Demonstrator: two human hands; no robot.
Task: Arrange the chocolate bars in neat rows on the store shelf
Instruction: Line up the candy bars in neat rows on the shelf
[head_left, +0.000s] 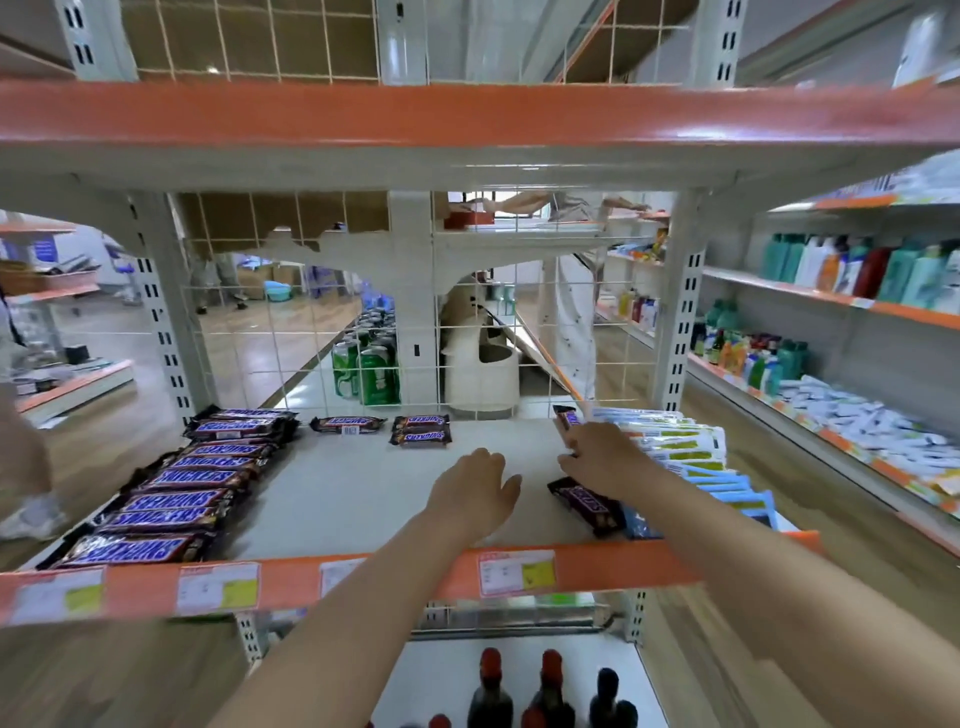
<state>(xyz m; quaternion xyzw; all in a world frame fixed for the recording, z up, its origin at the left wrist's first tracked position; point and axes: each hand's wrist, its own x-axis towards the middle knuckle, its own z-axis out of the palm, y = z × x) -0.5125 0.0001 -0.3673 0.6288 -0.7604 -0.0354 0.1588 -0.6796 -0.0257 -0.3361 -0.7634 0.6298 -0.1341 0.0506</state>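
Observation:
A long row of brown chocolate bars (171, 499) lies stacked along the left side of the white shelf (363, 493). One loose bar (348, 424) and a small pile of two bars (421, 430) lie at the back. My right hand (602, 457) reaches toward the back right and pinches a bar (567, 418) that sticks out past its fingers. Another bar (587, 504) lies flat under my right wrist. My left hand (475, 491) hovers over the bare middle of the shelf with fingers relaxed, holding nothing.
White and green packets (675, 441) fill the shelf's right side, close to my right hand. A wire grid (311, 338) backs the shelf. Dark bottles (550, 691) stand on the level below. Another person stands behind the grid.

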